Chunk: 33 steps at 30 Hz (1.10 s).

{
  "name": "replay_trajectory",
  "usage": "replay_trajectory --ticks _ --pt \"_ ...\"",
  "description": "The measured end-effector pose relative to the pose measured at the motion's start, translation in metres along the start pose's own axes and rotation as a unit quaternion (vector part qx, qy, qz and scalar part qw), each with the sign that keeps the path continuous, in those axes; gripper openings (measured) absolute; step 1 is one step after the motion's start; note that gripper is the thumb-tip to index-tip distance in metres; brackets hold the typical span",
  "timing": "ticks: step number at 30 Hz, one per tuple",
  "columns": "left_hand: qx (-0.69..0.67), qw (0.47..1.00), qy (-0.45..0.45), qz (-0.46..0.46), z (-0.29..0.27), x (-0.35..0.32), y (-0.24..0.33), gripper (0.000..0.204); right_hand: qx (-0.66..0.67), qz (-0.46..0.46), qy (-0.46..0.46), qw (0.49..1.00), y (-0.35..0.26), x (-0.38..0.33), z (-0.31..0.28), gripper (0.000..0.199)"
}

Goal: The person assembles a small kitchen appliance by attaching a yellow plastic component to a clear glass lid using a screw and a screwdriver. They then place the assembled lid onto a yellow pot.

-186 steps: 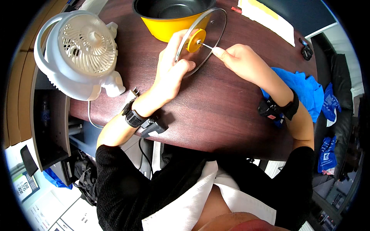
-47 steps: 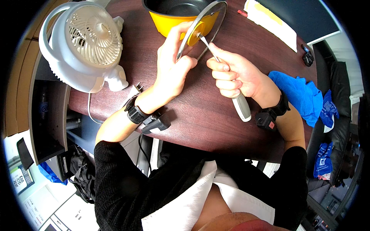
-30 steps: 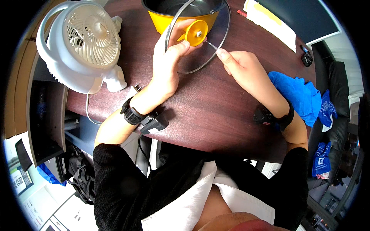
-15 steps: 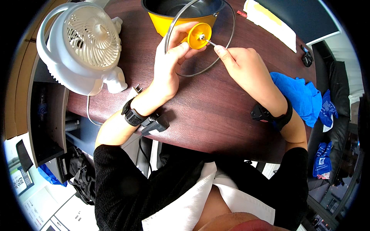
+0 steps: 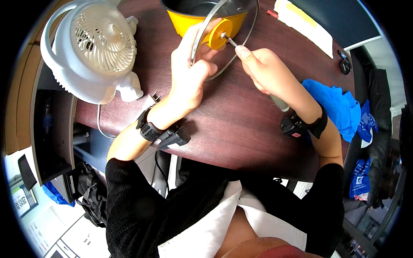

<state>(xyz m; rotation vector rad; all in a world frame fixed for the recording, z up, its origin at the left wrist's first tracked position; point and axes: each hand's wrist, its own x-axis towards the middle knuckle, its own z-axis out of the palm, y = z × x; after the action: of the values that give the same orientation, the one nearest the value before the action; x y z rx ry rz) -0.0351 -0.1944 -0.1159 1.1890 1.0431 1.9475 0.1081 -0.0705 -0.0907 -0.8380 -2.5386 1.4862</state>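
My left hand (image 5: 189,71) grips a glass pot lid (image 5: 201,35) by its metal rim, with fingers behind the yellow lid knob (image 5: 214,39). The lid is tilted up on edge above the table. My right hand (image 5: 262,69) is closed around a screwdriver (image 5: 231,41). The screwdriver's thin metal shaft meets the small fitting at the knob's centre, and the greyish end of its handle shows below my palm. Just beyond the lid stands a yellow pot (image 5: 183,22) with a dark inside.
A white fan (image 5: 92,51) stands at the left of the dark wooden table (image 5: 241,133), near a plug (image 5: 152,99). To the right lie a blue cloth (image 5: 333,107), a white and yellow sheet (image 5: 307,30) and a small black object (image 5: 344,64). A dark screen (image 5: 352,19) rises at the back right.
The lid and knob have turned and shifted slightly left, and my left thumb has moved off the knob, downward. My right hand has rotated, bringing the screwdriver handle's end into sight.
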Motion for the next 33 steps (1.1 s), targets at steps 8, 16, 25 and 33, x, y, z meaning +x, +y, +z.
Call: replay_trajectory --ticks 8,16,25,33 --pt "0.124 0.992 0.002 0.022 0.000 -0.001 -0.002 0.062 0.470 0.175 -0.253 0.828 -0.006 -0.006 -0.002 0.055" --pt "-0.028 0.998 0.019 -0.058 0.010 -0.006 -0.002 0.060 0.214 0.140 -0.146 0.956 -0.002 -0.015 -0.012 0.057" --pt "-0.012 0.999 0.026 -0.043 0.005 0.000 0.001 0.060 -0.351 -0.170 0.173 0.904 0.002 -0.018 -0.010 0.049" --pt "-0.042 0.997 0.018 -0.055 0.008 -0.005 -0.002 0.060 -0.480 -0.226 0.225 0.818 -0.005 -0.017 -0.016 0.044"
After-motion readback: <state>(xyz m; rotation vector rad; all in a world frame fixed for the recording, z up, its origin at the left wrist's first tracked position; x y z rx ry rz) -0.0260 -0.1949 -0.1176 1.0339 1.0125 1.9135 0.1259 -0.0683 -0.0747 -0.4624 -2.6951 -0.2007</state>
